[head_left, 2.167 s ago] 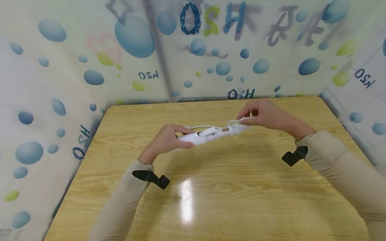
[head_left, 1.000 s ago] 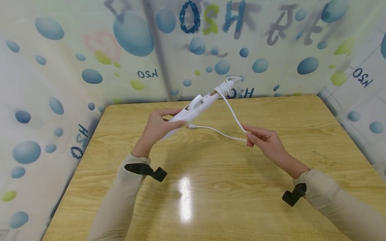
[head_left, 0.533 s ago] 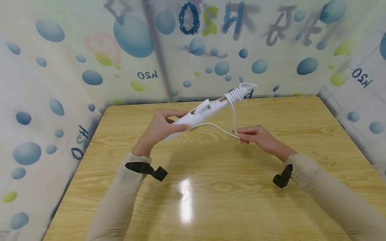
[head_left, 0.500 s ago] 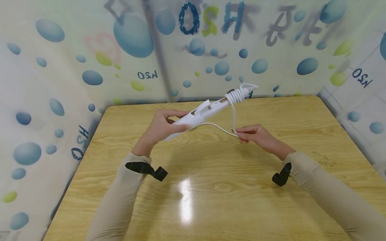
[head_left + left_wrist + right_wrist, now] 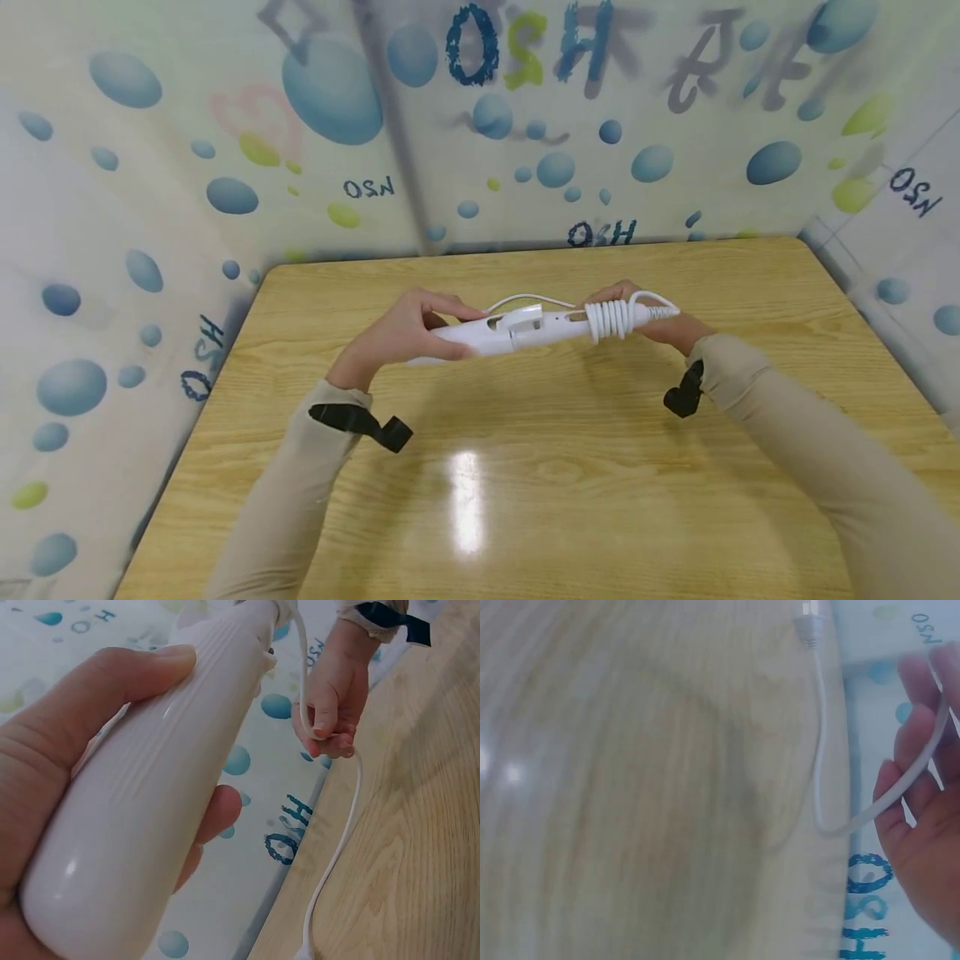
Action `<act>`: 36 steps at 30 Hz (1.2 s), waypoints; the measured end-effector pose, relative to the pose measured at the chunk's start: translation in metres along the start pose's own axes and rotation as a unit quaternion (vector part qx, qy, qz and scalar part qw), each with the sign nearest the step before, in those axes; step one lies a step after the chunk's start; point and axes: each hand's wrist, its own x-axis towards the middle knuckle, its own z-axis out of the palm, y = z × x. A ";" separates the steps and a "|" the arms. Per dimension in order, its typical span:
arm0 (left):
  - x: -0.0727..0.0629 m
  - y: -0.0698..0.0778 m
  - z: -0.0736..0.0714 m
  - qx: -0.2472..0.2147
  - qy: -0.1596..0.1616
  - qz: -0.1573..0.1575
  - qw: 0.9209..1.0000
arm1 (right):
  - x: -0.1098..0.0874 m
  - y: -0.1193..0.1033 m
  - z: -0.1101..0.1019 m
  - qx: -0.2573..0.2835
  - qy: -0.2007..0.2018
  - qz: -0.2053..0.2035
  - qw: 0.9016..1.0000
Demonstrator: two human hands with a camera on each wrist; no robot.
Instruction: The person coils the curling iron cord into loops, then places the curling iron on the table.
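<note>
A long white corded appliance (image 5: 491, 337), shaped like a hair-styling iron, is held above the table and tilts slightly up to the right. My left hand (image 5: 408, 333) grips its broad rounded end, thumb along the ridged side in the left wrist view. Several turns of white cord (image 5: 609, 319) wrap the narrow far end. Behind those turns, partly hidden in the head view, is my right hand (image 5: 663, 329). It pinches the loose cord (image 5: 304, 682) between thumb and fingers. From there the cord runs down to a white plug (image 5: 810, 626), which hangs over the wood.
Under both hands lies a wood-grain table (image 5: 525, 483) with a bright reflection (image 5: 467, 500). A patterned wall covering (image 5: 480, 192) with blue drops rises at the back edge and along both sides. Black cameras (image 5: 684, 392) are strapped at both wrists.
My right hand pulled the cord down in front of the appliance, then passed behind and up around its narrow end. The appliance has lowered from its steeper tilt. The left hand keeps its grip.
</note>
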 end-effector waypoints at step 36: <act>0.009 -0.015 0.016 0.095 -0.086 -0.041 0.991 | -0.012 -0.096 -0.016 -0.189 0.003 -0.049 0.981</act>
